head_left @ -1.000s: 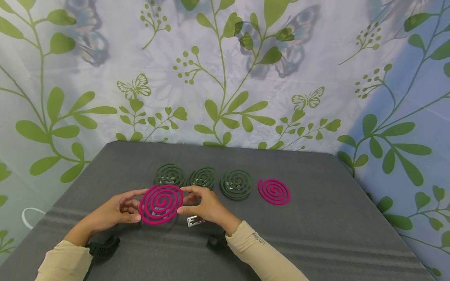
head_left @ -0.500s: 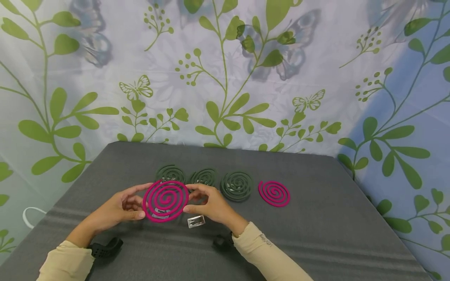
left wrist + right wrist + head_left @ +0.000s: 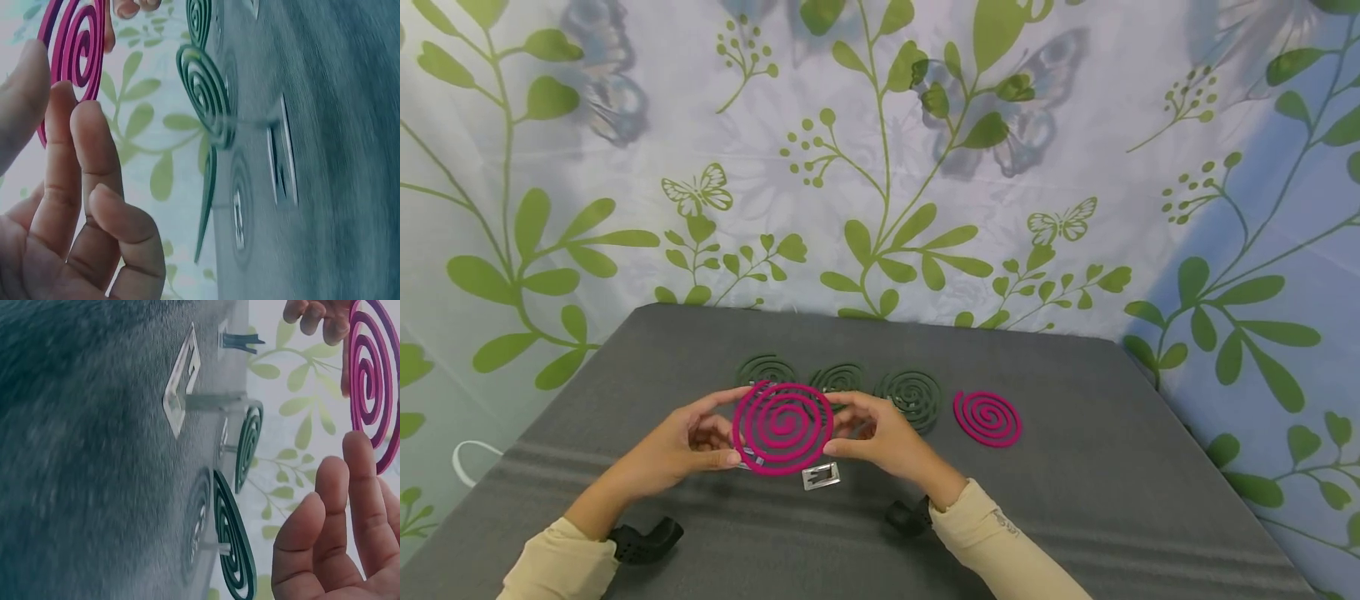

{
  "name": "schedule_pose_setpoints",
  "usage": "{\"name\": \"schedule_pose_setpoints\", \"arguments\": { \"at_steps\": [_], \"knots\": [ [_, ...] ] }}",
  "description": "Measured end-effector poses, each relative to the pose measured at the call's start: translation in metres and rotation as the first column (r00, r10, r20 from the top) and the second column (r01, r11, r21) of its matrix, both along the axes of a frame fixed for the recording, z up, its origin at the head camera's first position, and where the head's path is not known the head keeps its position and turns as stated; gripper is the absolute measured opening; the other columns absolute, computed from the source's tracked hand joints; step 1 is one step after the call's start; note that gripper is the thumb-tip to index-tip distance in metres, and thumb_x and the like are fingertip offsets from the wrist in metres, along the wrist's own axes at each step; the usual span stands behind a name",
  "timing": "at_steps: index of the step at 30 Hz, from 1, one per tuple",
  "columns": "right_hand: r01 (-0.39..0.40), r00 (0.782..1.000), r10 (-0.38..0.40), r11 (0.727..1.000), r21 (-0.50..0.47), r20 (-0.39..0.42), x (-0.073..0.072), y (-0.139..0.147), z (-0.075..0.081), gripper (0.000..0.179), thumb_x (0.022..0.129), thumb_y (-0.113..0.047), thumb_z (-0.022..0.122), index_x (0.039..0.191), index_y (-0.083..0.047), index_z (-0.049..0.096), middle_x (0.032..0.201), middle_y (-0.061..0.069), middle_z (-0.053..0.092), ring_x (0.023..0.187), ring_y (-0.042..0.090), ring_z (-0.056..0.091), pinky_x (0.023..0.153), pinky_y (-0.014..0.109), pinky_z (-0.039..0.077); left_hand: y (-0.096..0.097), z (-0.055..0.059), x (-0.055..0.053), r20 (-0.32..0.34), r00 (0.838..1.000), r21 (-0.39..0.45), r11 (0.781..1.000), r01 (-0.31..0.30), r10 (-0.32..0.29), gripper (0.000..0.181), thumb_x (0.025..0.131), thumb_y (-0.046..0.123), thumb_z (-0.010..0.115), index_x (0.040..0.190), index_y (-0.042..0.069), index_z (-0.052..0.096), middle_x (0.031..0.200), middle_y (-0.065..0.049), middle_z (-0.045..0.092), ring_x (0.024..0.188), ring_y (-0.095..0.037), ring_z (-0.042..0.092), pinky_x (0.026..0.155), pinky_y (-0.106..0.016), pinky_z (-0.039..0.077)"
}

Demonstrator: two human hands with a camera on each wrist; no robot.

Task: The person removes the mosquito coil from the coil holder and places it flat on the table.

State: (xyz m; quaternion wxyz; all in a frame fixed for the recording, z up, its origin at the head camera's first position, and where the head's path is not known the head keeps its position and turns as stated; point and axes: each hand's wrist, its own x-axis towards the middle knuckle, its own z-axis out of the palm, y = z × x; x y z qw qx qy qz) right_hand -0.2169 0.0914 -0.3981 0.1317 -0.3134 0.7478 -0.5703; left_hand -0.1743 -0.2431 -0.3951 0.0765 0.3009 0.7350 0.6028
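Both hands hold up a pink mosquito coil [image 3: 784,421] above the table, its spiral face toward the head camera. My left hand [image 3: 681,446] pinches the left rim between thumb and fingertips. On the opposite rim, my right hand [image 3: 880,442] grips it the same way. Below the coil lies a small metal coil stand [image 3: 822,477], with a narrow upright prong visible in the right wrist view. Another stand [image 3: 751,458] is partly hidden behind the held coil. In the right wrist view, a green mosquito coil [image 3: 234,550] sits raised on its stand.
Behind the hands stand the left green coil [image 3: 765,364], the middle green coil [image 3: 838,377] and the right green coil [image 3: 917,392]. A second pink coil [image 3: 988,419] is to their right. The grey table [image 3: 1075,517] meets a leaf-printed curtain [image 3: 865,167] at the back.
Both hands have carried the pink coil to the right, from over the left stand toward the uncovered stand beside it. The head view has shifted slightly.
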Motion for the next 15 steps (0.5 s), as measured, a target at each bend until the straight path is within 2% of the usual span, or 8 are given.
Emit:
{"name": "schedule_pose_setpoints", "arguments": {
  "at_steps": [3, 9, 15],
  "knots": [
    [-0.009, 1.000, 0.009, 1.000, -0.012, 0.005, 0.000, 0.009, 0.001, 0.063, 0.097, -0.010, 0.083, 0.154, 0.001, 0.057, 0.114, 0.012, 0.077, 0.099, 0.014, 0.070, 0.081, 0.030, 0.057, 0.009, 0.002, 0.001, -0.035, 0.999, -0.014, 1.000, -0.014, 0.013, 0.078, 0.100, -0.003, 0.075, 0.162, -0.014, 0.029, 0.096, 0.003, 0.074, 0.081, -0.012, 0.070, 0.066, -0.030, 0.056],
    [-0.024, 0.999, 0.025, 0.999, -0.039, 0.037, 0.001, 0.024, 0.006, 0.065, 0.097, -0.008, 0.082, 0.155, 0.004, 0.054, 0.112, 0.013, 0.078, 0.095, 0.013, 0.072, 0.082, 0.030, 0.058, 0.026, 0.005, 0.002, -0.055, 0.998, -0.028, 0.999, -0.023, 0.021, 0.079, 0.100, -0.001, 0.076, 0.162, -0.014, 0.029, 0.093, 0.005, 0.073, 0.080, -0.009, 0.068, 0.063, -0.026, 0.053],
    [-0.032, 0.997, 0.035, 0.998, -0.048, 0.072, 0.000, 0.042, 0.008, 0.067, 0.097, -0.004, 0.081, 0.156, 0.007, 0.050, 0.107, 0.005, 0.078, 0.095, 0.014, 0.073, 0.085, 0.030, 0.060, 0.045, 0.005, 0.007, -0.077, 0.997, -0.025, 0.999, -0.028, 0.026, 0.079, 0.101, 0.003, 0.076, 0.163, -0.013, 0.028, 0.092, 0.003, 0.074, 0.079, -0.010, 0.068, 0.064, -0.027, 0.054]
  ]
}}
